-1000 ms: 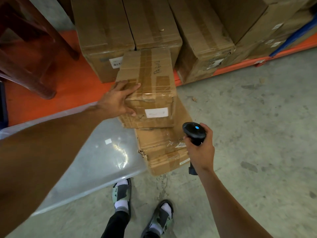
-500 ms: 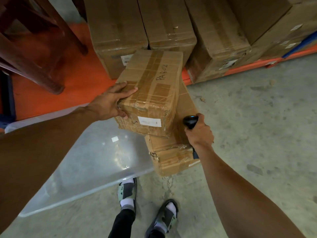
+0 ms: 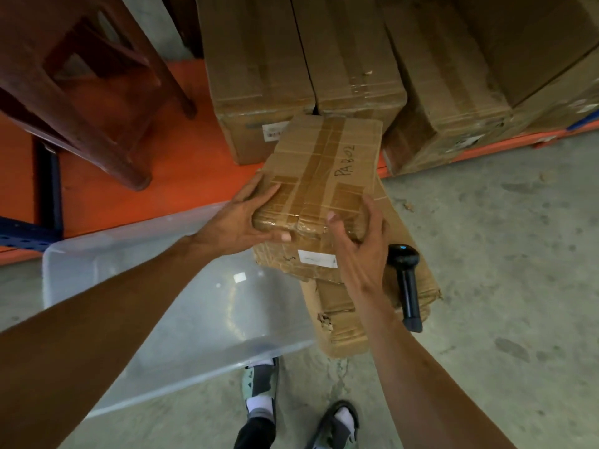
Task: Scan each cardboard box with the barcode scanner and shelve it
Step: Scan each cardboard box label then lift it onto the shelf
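A taped cardboard box [image 3: 327,163] marked "PAB02", with a white label [image 3: 316,258] on its near face, sits tilted on top of a battered lower box [image 3: 343,322] on the floor. My left hand [image 3: 240,222] grips its near left corner, thumb along the front face. At the near right corner, the fingers and thumb of my right hand [image 3: 359,247] curl round the box. The black barcode scanner [image 3: 405,280] lies on the lower box just right of my right wrist, held by neither hand.
Large cardboard boxes [image 3: 256,76] stand side by side on the low orange shelf [image 3: 181,176] behind. A dark wooden stool [image 3: 81,92] stands on the shelf at left. A clear plastic bin [image 3: 201,312] lies at my left, and my feet [image 3: 259,387] are on the concrete floor.
My right hand has set the scanner down on the lower box and moved onto the top box's near right corner. My left hand stays on the box.
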